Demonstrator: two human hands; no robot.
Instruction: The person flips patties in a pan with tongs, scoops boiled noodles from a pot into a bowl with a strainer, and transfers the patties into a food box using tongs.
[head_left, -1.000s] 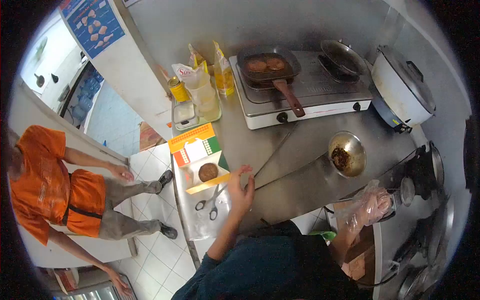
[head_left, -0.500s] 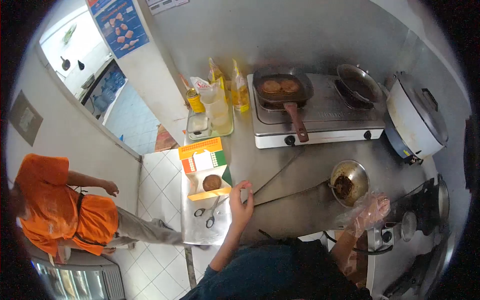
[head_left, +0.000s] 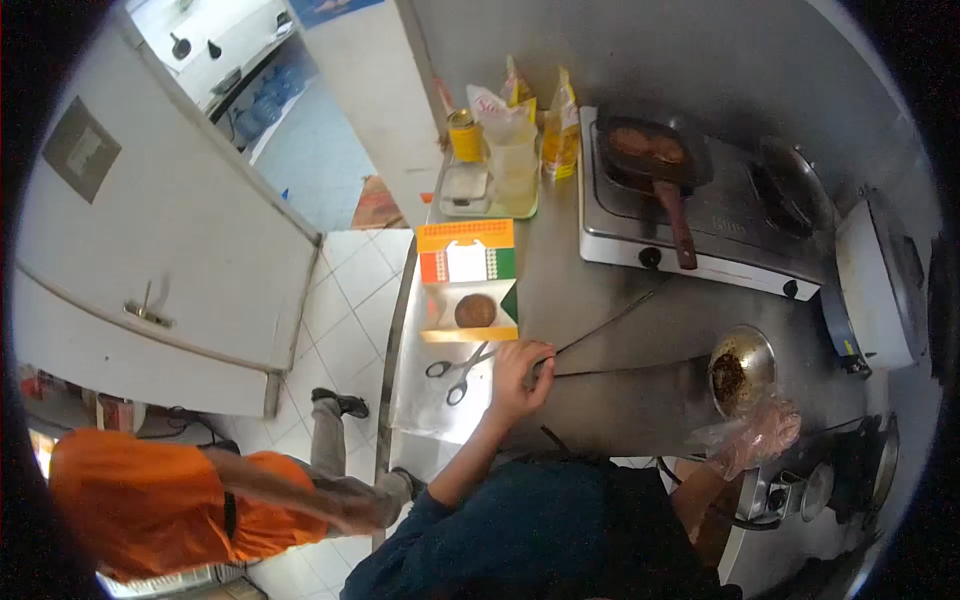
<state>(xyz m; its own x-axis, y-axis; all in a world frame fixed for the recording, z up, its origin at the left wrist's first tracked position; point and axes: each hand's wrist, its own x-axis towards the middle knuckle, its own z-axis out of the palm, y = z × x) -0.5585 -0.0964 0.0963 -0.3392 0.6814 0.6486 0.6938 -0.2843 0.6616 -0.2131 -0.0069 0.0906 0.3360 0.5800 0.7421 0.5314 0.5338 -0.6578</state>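
Observation:
My bare left hand (head_left: pixel 520 382) hovers over the counter beside the scissors (head_left: pixel 464 372), fingers loosely curled and thumb apart, with nothing visible in it. Just above it stands an open orange, green and white cardboard box (head_left: pixel 428 268) with a round brown patty (head_left: pixel 475 311) inside. My right hand (head_left: pixel 762 436), in a clear plastic glove, is at the near rim of a metal bowl (head_left: pixel 762 362) holding dark brown sauce (head_left: pixel 731 380). Its fingers are blurred under the plastic, and whether it touches the bowl is unclear.
A gas stove (head_left: pixel 622 222) carries a square pan (head_left: pixel 655 140) with brown patties and another pan (head_left: pixel 790 185). A large pot (head_left: pixel 880 290) stands at right. Oil pouches (head_left: pixel 561 140) and a yellow can (head_left: pixel 464 138) are on a tray (head_left: pixel 525 209). A person in orange (head_left: pixel 150 500) is at left.
The view has shifted, so the counter sits further right. My left hand has turned and its fingers have curled in more. The person in orange has moved nearer, an arm now lowered.

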